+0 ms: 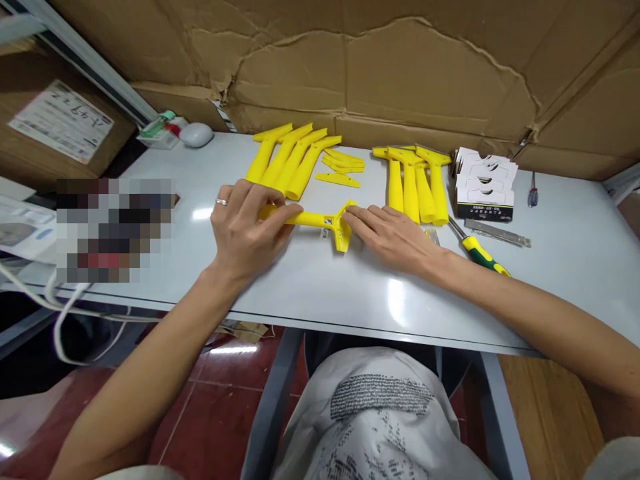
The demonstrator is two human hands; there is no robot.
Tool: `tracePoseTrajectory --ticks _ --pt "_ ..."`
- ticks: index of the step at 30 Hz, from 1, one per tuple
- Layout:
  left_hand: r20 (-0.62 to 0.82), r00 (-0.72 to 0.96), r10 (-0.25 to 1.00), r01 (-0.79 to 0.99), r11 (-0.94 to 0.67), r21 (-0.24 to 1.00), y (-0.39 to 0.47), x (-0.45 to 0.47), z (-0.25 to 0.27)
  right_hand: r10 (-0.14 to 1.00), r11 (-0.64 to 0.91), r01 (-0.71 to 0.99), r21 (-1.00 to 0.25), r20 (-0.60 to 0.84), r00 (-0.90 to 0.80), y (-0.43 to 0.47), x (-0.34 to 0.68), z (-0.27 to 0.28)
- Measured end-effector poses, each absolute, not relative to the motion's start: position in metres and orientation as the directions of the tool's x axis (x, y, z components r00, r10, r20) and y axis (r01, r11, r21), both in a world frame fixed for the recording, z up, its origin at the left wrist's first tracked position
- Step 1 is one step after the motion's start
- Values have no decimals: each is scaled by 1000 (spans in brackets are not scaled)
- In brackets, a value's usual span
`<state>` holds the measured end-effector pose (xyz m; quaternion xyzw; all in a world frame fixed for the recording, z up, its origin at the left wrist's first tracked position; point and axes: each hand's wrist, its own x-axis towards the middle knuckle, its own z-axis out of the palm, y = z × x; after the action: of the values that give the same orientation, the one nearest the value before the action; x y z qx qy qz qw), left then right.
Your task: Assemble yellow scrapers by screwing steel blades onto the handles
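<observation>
A yellow plastic scraper (313,219) lies across the middle of the white table, its T-shaped head to the right. My left hand (250,223) is wrapped round its handle; a ring sits on one finger. With fingertips pressed together, my right hand (387,237) grips the upper edge of the head, partly hiding what is under them. Behind my left hand several yellow scraper handles (295,163) lie side by side. Several loose yellow head plates (338,180) are to their right. More yellow scrapers (411,187), with heads fitted, lie beyond my right hand.
A box of white card sleeves (484,205) stands at the right, near a clear strip (497,233). A green-and-yellow screwdriver (483,255) lies beside my right forearm; a small screwdriver (533,193) is farther right. Cardboard (380,73) walls the back. A mouse (197,135) sits back left.
</observation>
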<state>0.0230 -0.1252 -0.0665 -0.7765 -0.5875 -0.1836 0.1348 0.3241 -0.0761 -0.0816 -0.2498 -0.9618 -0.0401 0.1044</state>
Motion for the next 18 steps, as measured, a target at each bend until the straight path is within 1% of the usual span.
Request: tracePoseTrajectory --ticks 2,4,7,10,12,15,18 --pt "438 236 867 964 -266 6 -125 24 -67 484 858 509 65 230 -844 -79 322 -81" --pt "422 217 880 966 -254 34 -125 25 -66 521 837 545 49 238 -820 -81 319 -82" --pt "402 189 896 970 -235 68 -126 27 -65 567 818 570 -70 262 -781 -82 318 -84" --pt "418 205 885 966 -252 59 -126 26 -66 625 780 576 -244 283 -727 -82 319 -87" --pt "454 207 866 966 -256 47 -125 25 -67 660 750 583 -313 279 -698 -82 319 -89" --pt "460 194 866 966 -251 65 -124 23 -70 661 749 585 -312 287 -693 -83 318 -92" --pt "432 181 884 964 -247 101 -123 23 -70 659 752 589 -297 305 -687 -84 317 -93"
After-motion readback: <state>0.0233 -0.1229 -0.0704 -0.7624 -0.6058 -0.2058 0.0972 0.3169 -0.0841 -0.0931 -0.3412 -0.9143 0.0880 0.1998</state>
